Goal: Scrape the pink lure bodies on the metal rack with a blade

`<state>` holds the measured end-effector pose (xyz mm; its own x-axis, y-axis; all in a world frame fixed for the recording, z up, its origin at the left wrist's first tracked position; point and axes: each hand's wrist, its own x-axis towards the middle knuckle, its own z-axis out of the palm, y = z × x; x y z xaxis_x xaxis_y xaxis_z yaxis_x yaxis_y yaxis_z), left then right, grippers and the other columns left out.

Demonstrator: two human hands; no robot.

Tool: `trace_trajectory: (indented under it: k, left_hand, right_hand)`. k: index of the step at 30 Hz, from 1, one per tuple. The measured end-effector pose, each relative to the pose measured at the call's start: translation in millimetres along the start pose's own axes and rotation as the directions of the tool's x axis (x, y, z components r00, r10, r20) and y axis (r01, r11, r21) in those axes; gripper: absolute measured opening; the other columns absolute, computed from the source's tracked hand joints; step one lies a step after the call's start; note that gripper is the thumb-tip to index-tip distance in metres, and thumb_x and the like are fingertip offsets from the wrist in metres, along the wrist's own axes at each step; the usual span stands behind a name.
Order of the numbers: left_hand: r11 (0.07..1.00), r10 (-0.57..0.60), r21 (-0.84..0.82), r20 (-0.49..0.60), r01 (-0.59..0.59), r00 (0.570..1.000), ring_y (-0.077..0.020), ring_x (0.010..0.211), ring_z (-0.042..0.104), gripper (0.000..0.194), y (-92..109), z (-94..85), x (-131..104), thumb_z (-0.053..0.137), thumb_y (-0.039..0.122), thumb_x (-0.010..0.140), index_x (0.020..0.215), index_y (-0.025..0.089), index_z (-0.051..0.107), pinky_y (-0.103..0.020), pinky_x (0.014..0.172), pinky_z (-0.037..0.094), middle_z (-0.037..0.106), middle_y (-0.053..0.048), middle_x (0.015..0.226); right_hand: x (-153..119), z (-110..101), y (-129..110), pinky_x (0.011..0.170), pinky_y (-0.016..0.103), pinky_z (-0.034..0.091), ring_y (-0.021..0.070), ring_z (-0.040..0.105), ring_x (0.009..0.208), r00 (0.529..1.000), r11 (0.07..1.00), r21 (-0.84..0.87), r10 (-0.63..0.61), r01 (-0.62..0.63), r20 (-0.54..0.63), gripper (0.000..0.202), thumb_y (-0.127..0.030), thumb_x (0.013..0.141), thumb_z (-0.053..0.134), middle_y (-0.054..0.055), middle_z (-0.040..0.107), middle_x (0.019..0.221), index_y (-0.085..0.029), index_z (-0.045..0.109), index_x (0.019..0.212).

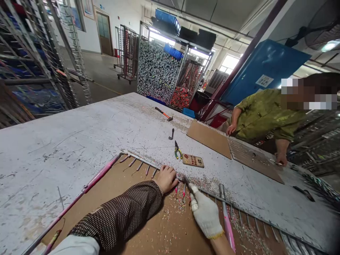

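Note:
My left hand (166, 178), bare with a checked sleeve, rests with curled fingers on a long metal rail (138, 159) that carries several pink-coated prongs (132, 162). My right hand (205, 212) wears a white glove and pinches a small dark tool at the rail, right beside my left fingers. The rail belongs to a pink-stained frame (98, 174) lying over a brown cardboard sheet (124, 184). Coloured paint chips (209, 184) are scattered around both hands.
Pliers (177, 151), a small printed card (193, 160), a dark hook-shaped tool (171, 134) and a hammer (164, 113) lie on the grey table (66, 141). A person in a green shirt (262, 113) works at the right over another cardboard sheet (233, 148). Racks stand behind.

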<state>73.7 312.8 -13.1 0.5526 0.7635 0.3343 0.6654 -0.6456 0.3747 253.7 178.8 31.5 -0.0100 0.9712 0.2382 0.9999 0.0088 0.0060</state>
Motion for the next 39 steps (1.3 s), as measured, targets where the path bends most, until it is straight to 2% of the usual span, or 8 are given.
trace_trajectory:
  k: [4, 9, 13, 19, 23, 28, 33, 39]
  left_hand:
    - [1.0, -0.005, 0.001, -0.007, 0.005, 1.0, -0.0238, 0.096, 0.053, 0.018, 0, -0.6, 0, 0.06, 0.035, 0.089, 0.083, 0.018, 0.06, -0.046, 0.098, 0.03, 0.064, -0.007, 0.095]
    - [1.0, -0.004, 0.019, -0.009, 0.004, 1.0, -0.0245, 0.097, 0.053, 0.019, 1, -1.2, -1, 0.058, 0.035, 0.09, 0.084, 0.018, 0.061, -0.046, 0.098, 0.03, 0.064, -0.007, 0.096]
    - [1.0, -0.001, 0.02, -0.006, 0.001, 1.0, -0.0246, 0.097, 0.053, 0.019, 2, -2.1, -1, 0.058, 0.036, 0.09, 0.083, 0.019, 0.06, -0.046, 0.098, 0.031, 0.064, -0.007, 0.097]
    - [1.0, -0.006, 0.02, -0.019, 0.006, 1.0, -0.0245, 0.097, 0.053, 0.018, 1, 0.7, -1, 0.058, 0.035, 0.09, 0.084, 0.018, 0.062, -0.046, 0.098, 0.031, 0.063, -0.008, 0.096]
    - [1.0, 0.009, 0.015, -0.011, -0.009, 1.0, -0.0238, 0.096, 0.053, 0.016, 0, 1.3, 0, 0.059, 0.033, 0.089, 0.083, 0.018, 0.061, -0.045, 0.098, 0.031, 0.063, -0.007, 0.095]
    - [1.0, -0.011, -0.012, -0.007, 0.011, 1.0, -0.0236, 0.096, 0.053, 0.015, 0, -1.4, -1, 0.059, 0.033, 0.088, 0.082, 0.019, 0.06, -0.045, 0.098, 0.03, 0.063, -0.007, 0.095]
    - [1.0, 0.008, -0.011, -0.013, -0.008, 1.0, -0.0238, 0.096, 0.053, 0.014, 1, -1.2, -1, 0.058, 0.031, 0.088, 0.082, 0.019, 0.06, -0.045, 0.099, 0.03, 0.063, -0.007, 0.095]
    - [1.0, -0.008, -0.021, -0.01, 0.008, 1.0, -0.0241, 0.096, 0.053, 0.012, 1, -1.3, -1, 0.061, 0.031, 0.085, 0.082, 0.02, 0.06, -0.046, 0.099, 0.029, 0.063, -0.006, 0.095]
  right_hand:
    - [1, 1, 0, 0.068, 0.025, 0.048, 0.0181, 0.067, 0.069, 0.979, 0.998, 0.057, 0.041, -0.03, -0.199, 0.046, -0.027, 0.099, 0.04, 0.007, 0.075, 0.085, -0.021, 0.053, 0.143]
    - [0, 1, 0, 0.06, 0.023, 0.047, 0.0168, 0.066, 0.062, 0.994, 0.997, -0.036, -0.072, 0.075, 0.076, 0.053, -0.018, 0.09, 0.047, 0.0, 0.073, 0.076, -0.031, 0.054, 0.142]
    - [0, -4, 2, 0.073, 0.026, 0.05, 0.0184, 0.068, 0.075, 0.981, 0.998, 0.056, 0.043, -0.033, -0.19, 0.046, -0.028, 0.1, 0.035, 0.008, 0.075, 0.09, -0.02, 0.054, 0.142]
    - [2, -4, 3, 0.064, 0.026, 0.048, 0.0189, 0.069, 0.069, 0.99, 0.998, -0.03, -0.045, 0.049, 0.137, 0.055, -0.018, 0.091, 0.046, 0.002, 0.075, 0.084, -0.032, 0.05, 0.145]
    - [3, -6, 8, 0.074, 0.026, 0.049, 0.0188, 0.069, 0.082, 0.98, 0.993, 0.064, 0.111, -0.102, -0.164, 0.048, -0.028, 0.1, 0.037, 0.009, 0.075, 0.104, -0.022, 0.05, 0.145]
    - [3, -4, 9, 0.064, 0.023, 0.048, 0.0167, 0.069, 0.068, 0.993, 1.0, 0.009, -0.004, 0.003, 0.12, 0.055, -0.018, 0.089, 0.048, 0.001, 0.076, 0.085, -0.031, 0.053, 0.143]
    - [1, -4, 11, 0.078, 0.028, 0.052, 0.0196, 0.071, 0.087, 0.974, 0.991, 0.079, 0.117, -0.103, -0.195, 0.047, -0.026, 0.099, 0.037, 0.009, 0.075, 0.105, -0.022, 0.051, 0.144]
    - [1, -5, 13, 0.064, 0.026, 0.05, 0.0188, 0.07, 0.07, 0.993, 0.999, -0.042, 0.013, -0.008, 0.116, 0.054, -0.019, 0.091, 0.046, 0.002, 0.076, 0.085, -0.03, 0.051, 0.144]
